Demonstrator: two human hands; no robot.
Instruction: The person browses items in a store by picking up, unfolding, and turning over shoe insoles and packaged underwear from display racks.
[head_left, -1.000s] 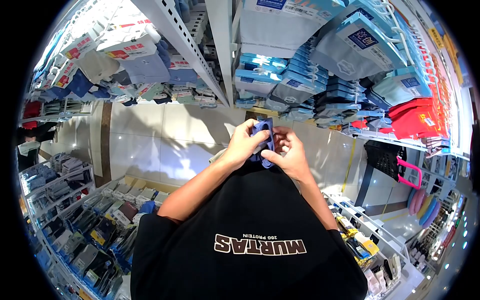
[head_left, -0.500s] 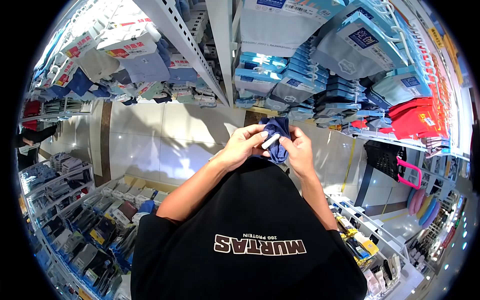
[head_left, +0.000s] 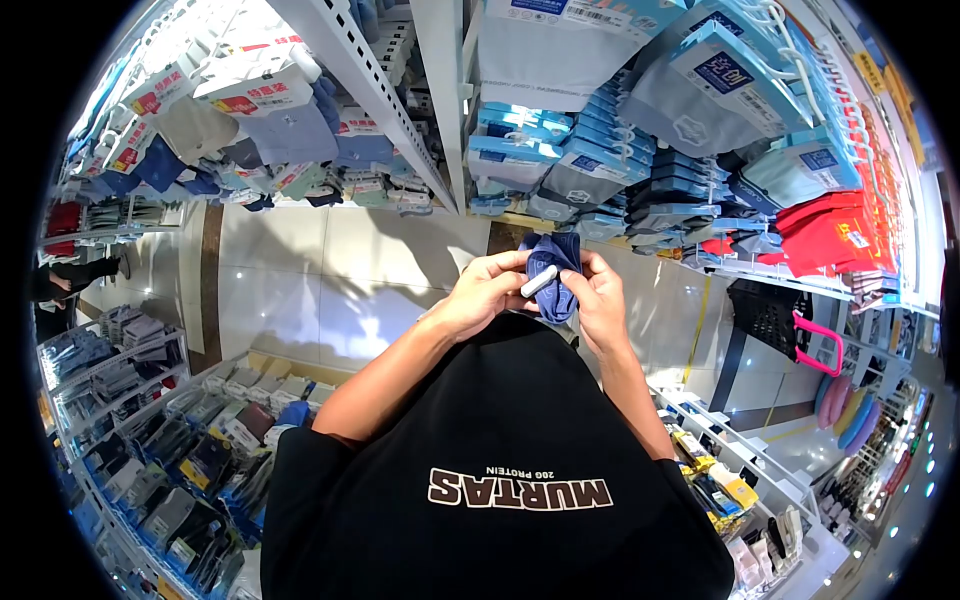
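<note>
Between my two hands, in front of my chest, is a folded navy-blue garment (head_left: 562, 300), bunched up so that I cannot tell its exact kind. A small white oblong piece (head_left: 541, 280), shaped like a security tag, lies against its near face. My left hand (head_left: 484, 292) grips the garment's left side, thumb and fingers closed at the white piece. On the other side, my right hand (head_left: 600, 300) pinches the fabric, its thumb next to the white piece's right end. Some of the fingers are hidden behind the cloth.
Racks of packaged grey underwear (head_left: 700, 100) and hanging socks (head_left: 285, 125) stand ahead. A bin of packaged goods (head_left: 200, 470) is at lower left. At right are a black basket (head_left: 765, 318) with a pink handle and red garments (head_left: 835, 235). Another person's leg (head_left: 90, 272) shows far left.
The white piece and the fabric have tilted and shifted slightly in my fingers. At far left, the other person's leg has moved further into view.
</note>
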